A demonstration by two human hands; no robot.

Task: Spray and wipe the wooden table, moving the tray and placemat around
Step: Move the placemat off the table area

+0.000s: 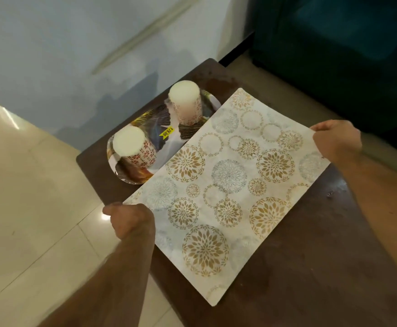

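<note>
A white placemat [228, 185] printed with gold and grey flower circles lies across the middle of the dark wooden table [310, 267]. My left hand [131, 220] grips its near left corner. My right hand [336, 140] pinches its far right corner. Behind the placemat, at the table's far end, sits a shiny oval tray [162, 135] with a yellow price sticker. On the tray stand two white pillar candles, one at the left [133, 147] and one at the back [185, 102], both with red patterned wraps.
A pale tiled floor [27, 208] spreads out to the left of the table. A light wall [74, 43] stands behind it. A dark teal sofa [346, 55] is at the upper right, close to the table's far edge.
</note>
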